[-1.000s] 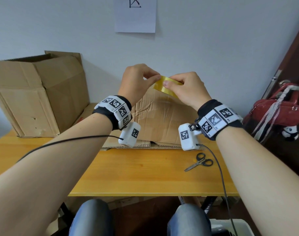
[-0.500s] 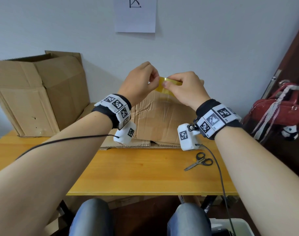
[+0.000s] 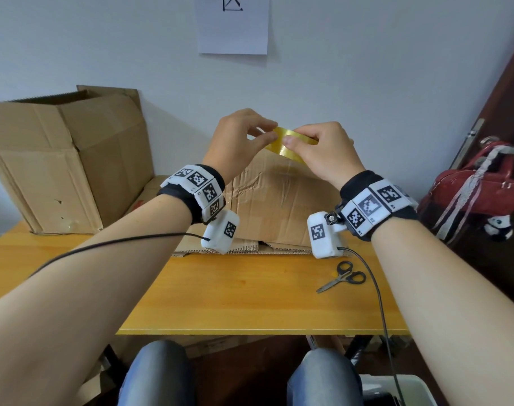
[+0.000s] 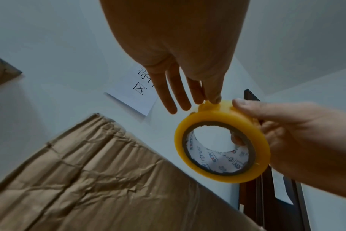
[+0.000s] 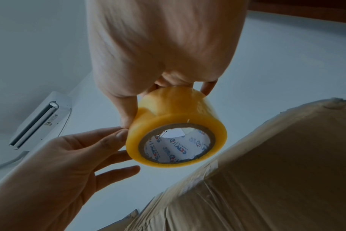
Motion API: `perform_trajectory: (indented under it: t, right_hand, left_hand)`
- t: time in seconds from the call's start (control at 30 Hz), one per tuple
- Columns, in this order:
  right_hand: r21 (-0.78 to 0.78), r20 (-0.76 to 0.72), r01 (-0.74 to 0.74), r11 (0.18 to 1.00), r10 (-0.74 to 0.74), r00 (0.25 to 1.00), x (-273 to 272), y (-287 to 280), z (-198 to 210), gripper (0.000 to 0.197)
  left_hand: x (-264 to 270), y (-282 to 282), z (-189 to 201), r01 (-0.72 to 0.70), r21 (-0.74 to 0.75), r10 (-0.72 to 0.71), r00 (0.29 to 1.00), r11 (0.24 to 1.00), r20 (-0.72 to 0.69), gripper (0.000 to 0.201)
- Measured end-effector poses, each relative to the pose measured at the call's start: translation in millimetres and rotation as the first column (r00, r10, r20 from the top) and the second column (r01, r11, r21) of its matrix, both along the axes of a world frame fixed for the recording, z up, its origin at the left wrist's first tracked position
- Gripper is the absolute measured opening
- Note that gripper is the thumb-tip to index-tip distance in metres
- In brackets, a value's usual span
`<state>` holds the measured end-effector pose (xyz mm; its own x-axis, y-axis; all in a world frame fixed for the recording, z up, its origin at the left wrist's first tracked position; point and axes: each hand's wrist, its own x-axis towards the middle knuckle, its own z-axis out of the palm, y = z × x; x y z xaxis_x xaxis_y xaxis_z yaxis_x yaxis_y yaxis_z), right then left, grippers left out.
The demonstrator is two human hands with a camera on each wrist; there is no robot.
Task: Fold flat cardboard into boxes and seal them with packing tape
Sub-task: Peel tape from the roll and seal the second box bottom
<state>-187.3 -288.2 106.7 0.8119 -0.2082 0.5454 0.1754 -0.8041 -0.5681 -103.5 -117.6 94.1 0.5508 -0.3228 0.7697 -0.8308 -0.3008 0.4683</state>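
A yellow roll of packing tape [image 3: 282, 142] is held up above the table, between both hands. My right hand [image 3: 317, 142] grips it, thumb on the outer face and a finger through the core, as the left wrist view shows on the roll [image 4: 217, 114]. My left hand [image 3: 272, 133] pinches the roll's rim with thumb and index at a small raised tab of tape; the other fingers [image 4: 174, 96] are straight. The right wrist view has the roll [image 5: 174, 109] and the left hand [image 5: 69, 156] beside it. Flat creased cardboard [image 3: 279, 206] lies on the table under the hands.
A large folded cardboard box [image 3: 59, 159] stands at the back left of the wooden table [image 3: 250, 303]. Black-handled scissors [image 3: 342, 278] lie at the right near the front edge. A red bag [image 3: 478, 194] hangs off the table's right side. Behind is a white wall.
My left thumb and index have shifted on the roll's rim, picking at the tape end. The right hand keeps the roll in nearly the same place.
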Motion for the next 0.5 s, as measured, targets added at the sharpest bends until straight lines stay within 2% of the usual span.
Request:
perform_trajectory:
  t: [0.13,0.37,0.5]
  right_hand:
    - [-0.013,0.003,-0.007,1.0,0.007,1.0,2.1,-1.1,-2.2,0.03]
    - [-0.025,-0.003,-0.007,1.0,0.007,1.0,6.5,-3.1,-6.5,0.028]
    - [-0.059,-0.003,0.031,0.998,-0.032,0.999,9.7,-3.2,-8.3,0.027]
  left_hand:
    - [0.4,-0.9,-1.1,-0.026,-0.015,0.027,0.998,1.0,0.065,0.012]
    - [-3.7,-3.0,-4.2,-0.093,0.083,0.076,0.978,0.992,0.194,0.013]
    - [-4.9,-5.3,-6.1,-0.112,0.13,0.084,0.976,0.985,0.201,0.016]
